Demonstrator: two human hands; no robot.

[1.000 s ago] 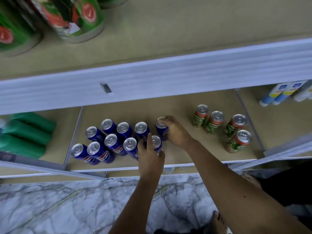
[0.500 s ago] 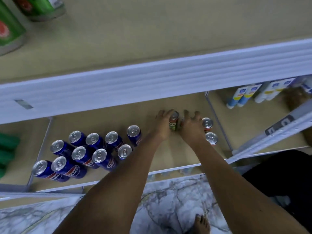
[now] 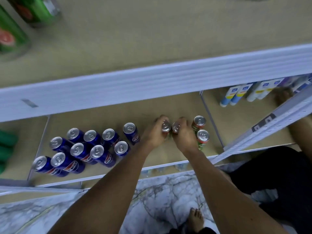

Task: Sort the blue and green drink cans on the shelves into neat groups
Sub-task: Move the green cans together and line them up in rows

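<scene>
Cans of blue (image 3: 97, 155) stand bunched on the low shelf (image 3: 157, 159), left side. Both hands left them a second ago. Now the left hand (image 3: 154, 132) and right hand (image 3: 183, 135) each wrap a green can, pushing toward two more green cans (image 3: 200, 130) farther right.

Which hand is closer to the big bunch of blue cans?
The left hand. It grips a green can just right of the blue cans. The right hand grips another green can farther right, beyond the left hand.
</scene>
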